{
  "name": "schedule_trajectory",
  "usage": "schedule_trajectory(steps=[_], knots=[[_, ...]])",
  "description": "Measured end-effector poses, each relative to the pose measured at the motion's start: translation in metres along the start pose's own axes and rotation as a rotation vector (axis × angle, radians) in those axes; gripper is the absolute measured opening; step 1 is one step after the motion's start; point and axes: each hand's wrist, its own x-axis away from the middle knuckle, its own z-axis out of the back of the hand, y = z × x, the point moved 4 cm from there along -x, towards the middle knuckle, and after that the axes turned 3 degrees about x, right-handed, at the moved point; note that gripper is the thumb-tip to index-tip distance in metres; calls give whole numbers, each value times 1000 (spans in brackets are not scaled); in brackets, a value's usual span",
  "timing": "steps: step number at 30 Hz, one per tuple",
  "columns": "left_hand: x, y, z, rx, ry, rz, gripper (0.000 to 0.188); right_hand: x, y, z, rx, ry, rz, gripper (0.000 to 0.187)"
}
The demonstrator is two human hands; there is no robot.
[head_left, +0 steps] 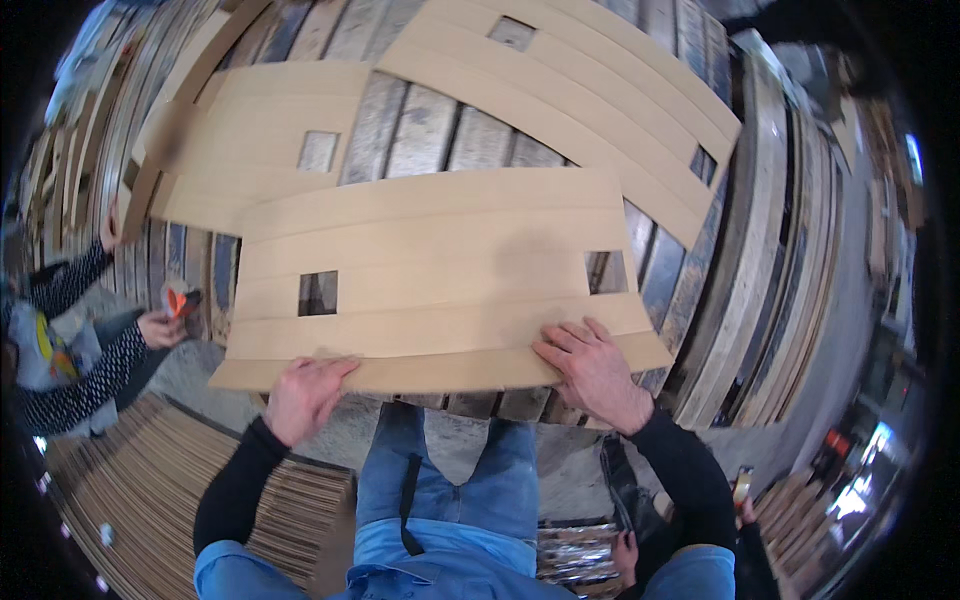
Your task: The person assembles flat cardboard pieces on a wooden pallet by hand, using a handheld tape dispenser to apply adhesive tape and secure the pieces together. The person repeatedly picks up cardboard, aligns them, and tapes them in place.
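Print: a yellow and red motif shows on the grey garment [50, 355] of a co-worker at the left of the frame; I find it too small and bent to read.

Surface and room: I record a support of worn wooden slats [425, 130], with dark gaps between them, running through the upper centre. Grey concrete floor [455, 440] shows below it. Stacked timber [740, 240] stands at the right, and a dense stack of corrugated cardboard [200, 490] fills the lower left. The co-worker's hand [160, 330] holds an orange and dark object [181, 302], indistinct from my remote post.

Materials and shapes: the near cardboard sheet [430, 240] lies at the centre of the frame, tan, matt, creased lengthwise, with two rectangular cut-outs. A second sheet [270, 110] lies at upper left and a third sheet [590, 95] at upper right, both with rectangular openings.

Grip: the left hand [310, 395] touches the near sheet's lower edge at left, fingers together. The right hand [590, 370] rests over the same edge at right, fingers slightly spread. I cannot tell whether either is closed on the cardboard, as the undersides are hidden.
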Motion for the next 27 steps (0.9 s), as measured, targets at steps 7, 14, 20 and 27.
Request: schedule_trajectory(steps=[7,14,20,27], knots=[[-26,-75,-21,-107,32,150,17,-151,61,-41,-549,-735,111,38],[-28,-89,-108,-358,348,-145,10,-222,56,-51,-640,-703,108,44],[-35,-89,-114,-380,389,-144,11,-287,1,14,57,458,203,62],[-42,-104,-104,-311,606,-100,12,-270,-79,21,166,196,147,20]])
